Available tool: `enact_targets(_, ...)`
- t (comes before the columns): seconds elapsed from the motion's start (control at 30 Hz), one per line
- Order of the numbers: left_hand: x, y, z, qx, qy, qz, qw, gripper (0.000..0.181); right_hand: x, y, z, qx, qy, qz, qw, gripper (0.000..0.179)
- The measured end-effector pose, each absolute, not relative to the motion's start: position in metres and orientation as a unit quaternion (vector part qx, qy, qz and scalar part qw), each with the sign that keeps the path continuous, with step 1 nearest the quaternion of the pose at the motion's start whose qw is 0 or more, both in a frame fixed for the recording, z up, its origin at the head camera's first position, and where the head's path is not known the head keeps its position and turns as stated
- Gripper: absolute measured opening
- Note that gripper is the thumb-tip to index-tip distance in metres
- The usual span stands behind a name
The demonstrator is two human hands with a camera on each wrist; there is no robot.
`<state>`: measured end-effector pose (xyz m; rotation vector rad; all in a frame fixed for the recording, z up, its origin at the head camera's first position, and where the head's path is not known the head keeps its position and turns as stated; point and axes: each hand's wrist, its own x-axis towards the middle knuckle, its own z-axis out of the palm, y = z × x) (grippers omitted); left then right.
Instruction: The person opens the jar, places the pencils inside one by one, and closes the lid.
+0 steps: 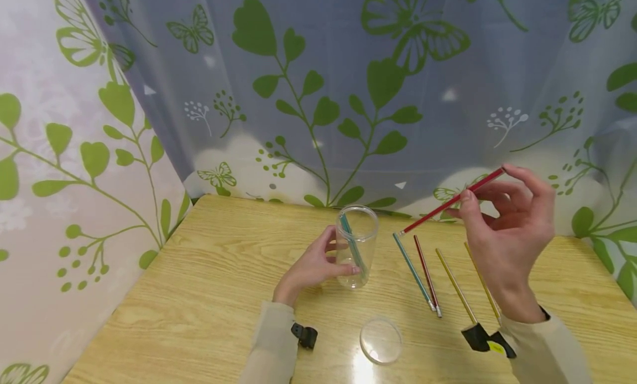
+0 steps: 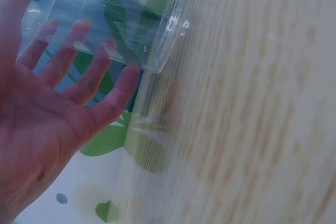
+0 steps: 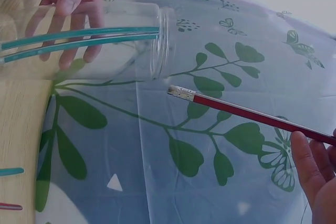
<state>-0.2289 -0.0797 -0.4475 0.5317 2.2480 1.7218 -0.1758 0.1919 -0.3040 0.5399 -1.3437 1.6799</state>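
A clear jar (image 1: 356,257) stands upright on the table, its mouth uncovered. Two teal pencils (image 3: 84,38) lean inside it, eraser ends down. My left hand (image 1: 313,262) holds the jar from the left, thumb in front and fingers behind. Up to the right, my right hand (image 1: 517,223) pinches a red pencil (image 1: 448,202) near its far end. That pencil slants down toward the left, its eraser end (image 3: 181,93) a short way from the jar's rim. In the left wrist view, the left fingers (image 2: 100,72) lie along the jar's wall.
Right of the jar lie a teal pencil (image 1: 413,270), another red pencil (image 1: 427,273) and two yellow pencils (image 1: 455,284), one partly behind the right hand. A round clear lid (image 1: 380,341) lies in front. Patterned curtain (image 1: 308,96) hangs behind the wooden table (image 1: 199,295).
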Motion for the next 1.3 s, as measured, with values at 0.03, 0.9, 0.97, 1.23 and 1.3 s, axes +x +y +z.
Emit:
enact_targets(0.03,-0.229,-0.08,-0.448,0.182,0.774,0.592,0.13,0.075,-0.176,0.19,-0.303,0.22,-0.533,0.683,0.449,0.051)
enact_targets(0.9,-0.229,-0.08,-0.447,0.172,0.779,0.588,0.134,0.079,-0.188,0.16,-0.284,0.258,-0.519,0.679,0.452,0.047)
enact_targets(0.97,-0.229,-0.08,-0.447,0.172,0.778,0.589,0.136,0.079,-0.191,0.157,-0.285,0.262,-0.518,0.679,0.45,0.047)
enact_targets(1.23,-0.229,-0.081,-0.447,0.175,0.773,0.593,0.14,0.082,-0.201,0.149,-0.296,0.259,-0.572,0.647,0.433,0.047)
enact_targets(1.3,-0.229,-0.08,-0.447,0.174,0.775,0.591,0.142,0.082,-0.201,0.147,-0.3,0.261,-0.591,0.635,0.423,0.048)
